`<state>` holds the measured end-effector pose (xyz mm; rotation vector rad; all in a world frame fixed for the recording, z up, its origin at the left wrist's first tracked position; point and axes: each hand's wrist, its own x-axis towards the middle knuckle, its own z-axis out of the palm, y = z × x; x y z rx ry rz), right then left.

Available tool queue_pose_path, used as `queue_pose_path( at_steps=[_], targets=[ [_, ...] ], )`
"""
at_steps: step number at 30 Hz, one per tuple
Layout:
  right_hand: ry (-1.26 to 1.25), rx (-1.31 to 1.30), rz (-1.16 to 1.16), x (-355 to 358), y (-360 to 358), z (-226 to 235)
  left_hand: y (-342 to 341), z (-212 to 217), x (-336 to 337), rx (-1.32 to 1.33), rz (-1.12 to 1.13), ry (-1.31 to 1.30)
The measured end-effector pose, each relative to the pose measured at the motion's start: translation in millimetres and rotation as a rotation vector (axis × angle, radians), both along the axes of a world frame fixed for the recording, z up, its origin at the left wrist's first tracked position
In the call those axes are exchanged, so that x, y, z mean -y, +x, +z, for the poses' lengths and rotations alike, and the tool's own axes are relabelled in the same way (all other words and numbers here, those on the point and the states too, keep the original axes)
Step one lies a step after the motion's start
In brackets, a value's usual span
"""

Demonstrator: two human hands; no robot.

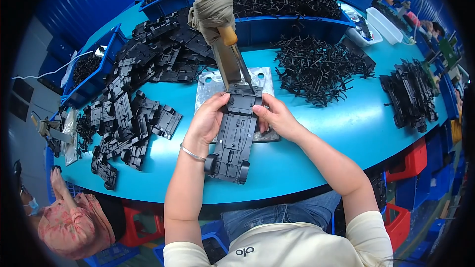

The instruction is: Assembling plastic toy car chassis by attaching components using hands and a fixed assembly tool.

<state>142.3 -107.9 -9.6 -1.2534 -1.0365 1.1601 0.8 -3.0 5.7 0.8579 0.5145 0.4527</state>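
Between both hands I hold a black plastic toy car chassis, tilted, its wheel end toward me. My left hand grips its left edge near the far end, thumb along the side. On the opposite edge, my right hand is closed with the thumb on top; some of its fingers are hidden underneath. The chassis's far end lies under an upright metal tool with a cloth-wrapped wooden handle. Beneath it is a silver metal plate. Whether the tool touches the chassis, I cannot tell.
Many similar chassis are heaped at left. Small black plastic pieces lie right of the plate and fill a blue bin behind. Stacked black parts stand at far right. Another person sits at lower left.
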Motion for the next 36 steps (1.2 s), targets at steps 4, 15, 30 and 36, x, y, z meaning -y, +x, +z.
queue_pose_path(
  at_steps=[4,15,30,36],
  targets=[
    [0.007,-0.001,-0.013,0,1,0,0,-2,0,0.017,-0.001,-0.018],
    [-0.132,-0.062,0.06,0,6,9,-9,-1,-15,-0.08,-0.202,-0.012],
    [-0.182,-0.35,-0.051,3,22,7,19,-7,-25,-0.33,-0.237,0.111],
    [-0.098,-0.437,-0.136,2,34,10,45,-7,-22,-0.355,-0.156,0.075]
  ],
)
